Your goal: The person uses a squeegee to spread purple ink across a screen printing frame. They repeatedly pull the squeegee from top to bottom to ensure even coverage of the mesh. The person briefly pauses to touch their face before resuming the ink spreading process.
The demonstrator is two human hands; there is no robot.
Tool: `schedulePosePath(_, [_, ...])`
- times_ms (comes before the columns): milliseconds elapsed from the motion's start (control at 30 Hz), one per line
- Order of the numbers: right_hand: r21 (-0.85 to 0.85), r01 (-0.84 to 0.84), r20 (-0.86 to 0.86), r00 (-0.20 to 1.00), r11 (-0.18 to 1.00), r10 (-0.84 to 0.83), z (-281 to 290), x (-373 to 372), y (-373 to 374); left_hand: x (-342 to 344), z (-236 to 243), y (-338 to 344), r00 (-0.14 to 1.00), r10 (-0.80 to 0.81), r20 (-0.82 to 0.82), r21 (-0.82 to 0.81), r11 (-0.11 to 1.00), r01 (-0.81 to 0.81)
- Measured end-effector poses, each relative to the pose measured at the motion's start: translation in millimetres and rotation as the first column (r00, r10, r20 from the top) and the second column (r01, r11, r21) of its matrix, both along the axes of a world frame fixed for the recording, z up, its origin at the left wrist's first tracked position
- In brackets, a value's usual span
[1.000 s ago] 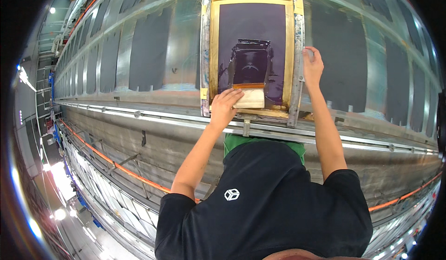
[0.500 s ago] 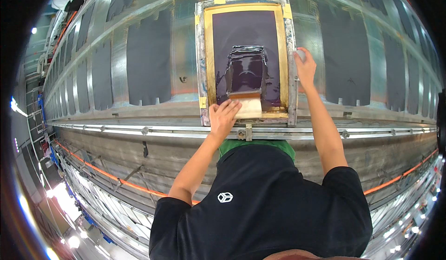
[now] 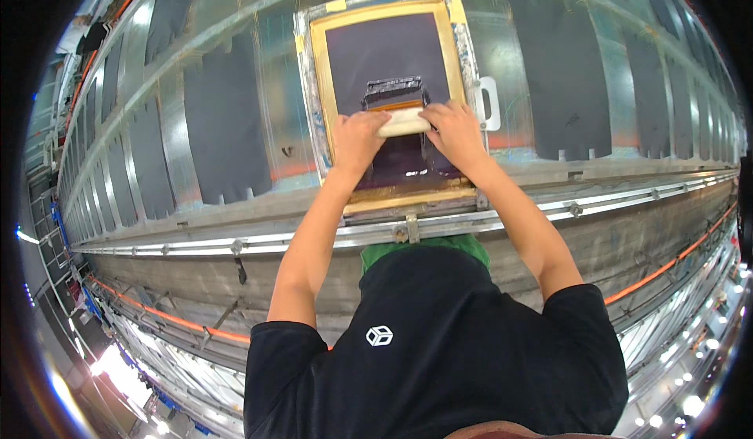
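Note:
A squeegee with a pale handle (image 3: 403, 123) lies across the middle of a dark screen-printing mesh (image 3: 384, 47). My left hand (image 3: 358, 137) closes round the left end of its handle, and my right hand (image 3: 455, 131) grips the right end. Wet, glossy dark ink (image 3: 394, 87) forms a ridge on the mesh just beyond the blade. The screen frame (image 3: 463, 54) is metal with yellow tape inside its edges, and it rests on the long table. On the frame's right side a white handle (image 3: 489, 103) stands free of my hands.
Dark grey fabric panels (image 3: 223, 117) lie in a row on the long table, with another panel (image 3: 561, 78) to the right of the frame. A metal rail (image 3: 298, 240) runs along the near edge. Below it is an orange tube (image 3: 180, 313).
My right hand has left the white side handle and taken the squeegee's right end. The squeegee, now in both hands, has moved away from me, up the mesh.

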State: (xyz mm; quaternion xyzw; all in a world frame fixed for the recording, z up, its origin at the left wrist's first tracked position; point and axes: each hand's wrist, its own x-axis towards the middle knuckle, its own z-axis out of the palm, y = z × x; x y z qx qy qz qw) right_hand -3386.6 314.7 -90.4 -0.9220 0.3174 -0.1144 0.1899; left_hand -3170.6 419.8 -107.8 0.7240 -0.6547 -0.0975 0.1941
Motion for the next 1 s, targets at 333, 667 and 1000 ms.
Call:
schedulePosePath(333, [-0.063,0.053,0.076,0.996,0.997,-0.048,24,6,4,7,14,-4,0.993,0.036,-0.112,-0.040,0.998,-0.041])
schedulePosePath(667, [0.101,0.043,0.058,0.997,0.994,-0.049,2,-30,65,-25,5,52,0.999,-0.013,-0.037,0.129,0.991,0.018])
schedulePosePath(1000, [0.022,0.041,0.146,0.988,0.999,-0.044,3,26,-37,21,17,-39,0.983,0.077,-0.168,0.069,0.995,-0.066])
